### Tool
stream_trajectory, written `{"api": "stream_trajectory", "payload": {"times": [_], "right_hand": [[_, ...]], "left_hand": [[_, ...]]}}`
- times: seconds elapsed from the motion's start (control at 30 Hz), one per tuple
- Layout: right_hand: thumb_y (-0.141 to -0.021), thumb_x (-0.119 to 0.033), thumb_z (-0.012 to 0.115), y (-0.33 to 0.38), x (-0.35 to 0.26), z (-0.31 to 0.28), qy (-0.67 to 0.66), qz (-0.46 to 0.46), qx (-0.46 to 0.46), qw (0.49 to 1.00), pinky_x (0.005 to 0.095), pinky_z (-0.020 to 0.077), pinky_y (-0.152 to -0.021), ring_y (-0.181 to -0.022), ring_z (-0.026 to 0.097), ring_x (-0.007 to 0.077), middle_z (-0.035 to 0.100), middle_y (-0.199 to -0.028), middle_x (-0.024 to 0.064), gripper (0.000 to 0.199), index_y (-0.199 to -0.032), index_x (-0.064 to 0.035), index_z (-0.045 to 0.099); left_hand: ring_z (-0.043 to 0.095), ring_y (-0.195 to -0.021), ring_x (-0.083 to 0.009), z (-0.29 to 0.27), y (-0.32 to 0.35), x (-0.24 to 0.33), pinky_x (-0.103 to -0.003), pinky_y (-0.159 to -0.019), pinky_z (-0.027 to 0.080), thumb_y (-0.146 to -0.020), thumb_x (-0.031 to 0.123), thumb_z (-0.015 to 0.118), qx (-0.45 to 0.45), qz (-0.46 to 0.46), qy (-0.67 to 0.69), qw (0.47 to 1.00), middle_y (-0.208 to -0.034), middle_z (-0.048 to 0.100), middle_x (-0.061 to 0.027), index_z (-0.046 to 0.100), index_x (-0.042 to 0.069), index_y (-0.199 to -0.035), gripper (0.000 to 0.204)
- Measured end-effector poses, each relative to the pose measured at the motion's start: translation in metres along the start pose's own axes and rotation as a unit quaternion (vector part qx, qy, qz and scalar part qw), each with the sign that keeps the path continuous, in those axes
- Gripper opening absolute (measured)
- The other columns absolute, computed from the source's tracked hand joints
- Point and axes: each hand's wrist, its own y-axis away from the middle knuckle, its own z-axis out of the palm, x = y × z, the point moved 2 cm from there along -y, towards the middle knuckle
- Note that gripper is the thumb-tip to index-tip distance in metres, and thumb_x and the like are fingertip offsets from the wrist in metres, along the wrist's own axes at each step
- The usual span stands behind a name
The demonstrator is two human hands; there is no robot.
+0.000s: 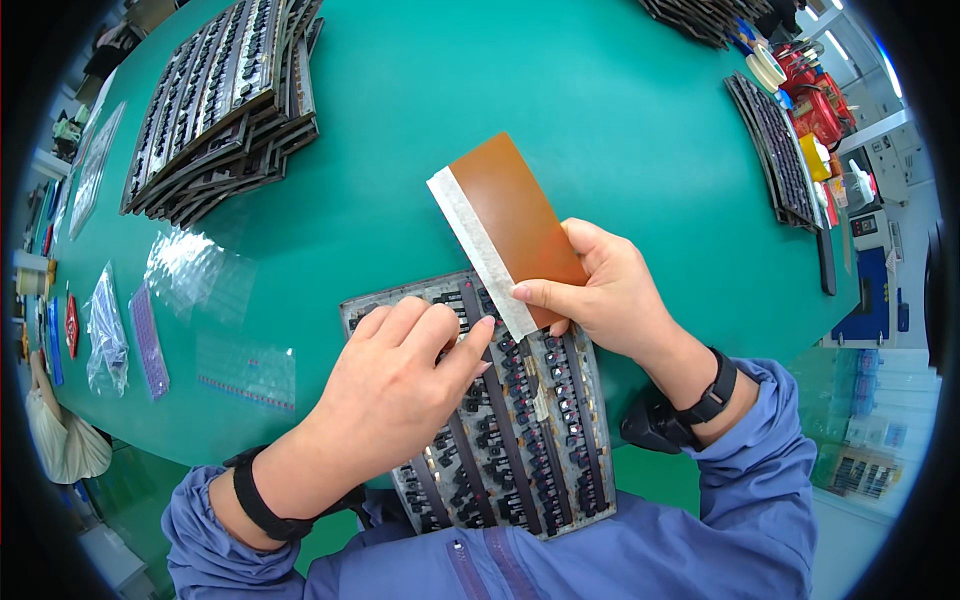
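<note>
Now your right fingers (548, 295) grip the orange-brown card (515, 215)

They clasp its lower right edge, its lower end over the dark component panel (505, 440), white strip (480, 250) toward your left. Your left fingers (468, 352) curl above the panel; whether they hold anything, I cannot tell. Beyond, similar panels (215, 90) lie stacked on the green desk (400, 150), far left.

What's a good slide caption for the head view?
Right hand holds a white-edged brown sheet over a component-studded panel at the edge of a green tabletop, left hand over the panel.
</note>
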Motion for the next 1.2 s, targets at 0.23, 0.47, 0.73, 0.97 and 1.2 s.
{"api": "stream_trajectory", "payload": {"times": [0.23,0.47,0.73,0.97,1.2], "right_hand": [[-0.084,-0.005,0.072,-0.001,-0.001,0.002,0.025,-0.002,0.001,1.000,0.0178,0.0483,-0.048,-0.064,0.060,0.0054,0.065,-0.085,0.0037,0.026,-0.105,0.0008,0.057],[-0.084,-0.010,0.073,-0.004,0.003,-0.001,-0.018,-0.020,0.014,1.000,0.0221,0.0513,-0.049,-0.061,0.062,0.0078,0.068,-0.081,0.0073,0.021,-0.094,0.0013,0.059],[-0.084,-0.006,0.072,-0.002,-0.002,0.001,0.020,0.000,0.009,1.000,0.0185,0.0487,-0.048,-0.065,0.060,0.0056,0.065,-0.085,0.0047,0.024,-0.102,0.0011,0.057],[-0.084,-0.013,0.073,-0.003,0.003,-0.004,-0.061,-0.034,-0.012,0.997,0.0206,0.0473,-0.046,-0.058,0.060,0.0072,0.066,-0.083,0.0074,0.025,-0.099,0.0010,0.058],[-0.088,-0.019,0.069,-0.003,0.008,-0.021,-0.160,-0.053,-0.003,0.986,0.0185,0.0387,-0.039,-0.051,0.054,0.0045,0.065,-0.081,0.0042,0.032,-0.110,-0.0022,0.053]], "left_hand": [[0.051,-0.079,-0.0213,0.003,-0.001,-0.003,-0.035,-0.068,0.043,-0.076,0.012,0.072,0.000,-0.013,-0.005,1.000,-0.085,0.048,-0.0042,0.065,0.007,-0.113,0.038],[0.051,-0.082,-0.0198,0.000,-0.005,-0.002,-0.033,-0.071,0.043,-0.081,0.017,0.066,0.002,-0.004,-0.023,1.000,-0.083,0.047,-0.0039,0.065,0.003,-0.109,0.032],[0.051,-0.080,-0.0210,0.004,-0.004,-0.006,-0.035,-0.070,0.043,-0.079,0.012,0.070,0.011,-0.024,-0.016,1.000,-0.085,0.048,-0.0042,0.065,0.006,-0.113,0.035],[0.051,-0.084,-0.0236,0.000,-0.002,-0.003,-0.036,-0.075,0.043,-0.080,0.015,0.070,-0.030,-0.035,-0.024,0.999,-0.091,0.050,-0.0059,0.061,0.004,-0.119,0.041],[0.052,-0.092,-0.0247,-0.027,0.033,0.055,-0.040,-0.080,0.043,-0.073,0.035,0.075,-0.074,0.072,0.052,0.993,-0.097,0.050,-0.0071,0.055,0.007,-0.128,0.065]]}}
